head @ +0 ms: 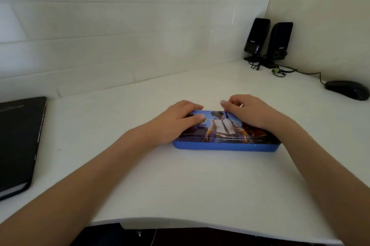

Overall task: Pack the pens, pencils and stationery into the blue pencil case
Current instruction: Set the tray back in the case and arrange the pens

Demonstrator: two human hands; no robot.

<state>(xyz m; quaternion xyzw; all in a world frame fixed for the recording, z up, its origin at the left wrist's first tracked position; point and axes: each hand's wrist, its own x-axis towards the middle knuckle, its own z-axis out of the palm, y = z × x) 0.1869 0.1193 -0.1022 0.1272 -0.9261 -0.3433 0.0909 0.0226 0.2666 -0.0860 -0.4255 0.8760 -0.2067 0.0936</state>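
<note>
**A:** What is on the desk, and how many of each thing?

**B:** One blue pencil case (226,144) lies closed, flat on the white desk (180,181), a little right of centre. Its lid carries a printed picture of a figure in a white shirt and dark tie. Two hands are on it.

**A:** How are the hands placed?

**B:** The left hand (178,119) lies across the lid's left end, fingers fairly straight, reaching to the far edge, with the thumb pressing on the lid. The right hand (250,111) sits at the lid's far right part with its fingers curled at the far edge. Something small and pale shows among those fingers, but I cannot tell what it is, nor whether the hand grips the case or only rests there.

**A:** Any pens or pencils in sight?

**B:** I can see only the closed case.

**A:** What else is there?

**B:** One dark closed laptop (18,143) at the left edge. Two black speakers (268,41) stand side by side in the far right corner, with cables trailing beside them. One black mouse (347,89) lies to the far right.
</note>
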